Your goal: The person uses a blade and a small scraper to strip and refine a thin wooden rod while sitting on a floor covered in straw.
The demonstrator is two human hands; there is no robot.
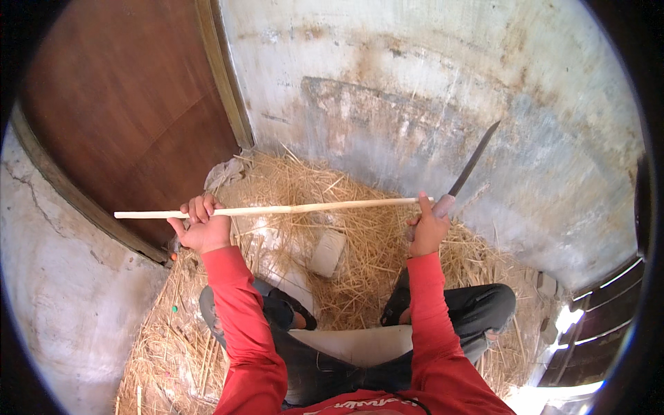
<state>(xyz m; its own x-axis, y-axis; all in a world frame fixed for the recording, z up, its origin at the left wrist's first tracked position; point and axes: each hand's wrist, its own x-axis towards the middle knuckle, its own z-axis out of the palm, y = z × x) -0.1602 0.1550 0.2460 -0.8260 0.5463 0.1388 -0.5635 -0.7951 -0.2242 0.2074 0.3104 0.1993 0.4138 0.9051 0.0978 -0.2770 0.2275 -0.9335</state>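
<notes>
A long, pale stick (321,206), stripped and slightly bent near its middle, stretches level across the view in front of me. My left hand (203,226) is wrapped round it toward its left end, palm turned up. At its right end, the stick meets my right hand (429,230), with the thumb laid along it. That same hand is closed round the handle of a long-bladed knife (474,162), whose dark blade points up and away to the right. The blade is apart from the stick.
Straw-like shavings (360,256) cover the floor, with a pale block (328,253) lying among them between my feet. A brown door (131,117) stands at the left and a stained wall (429,90) ahead. A dark slatted panel (595,339) is at the lower right.
</notes>
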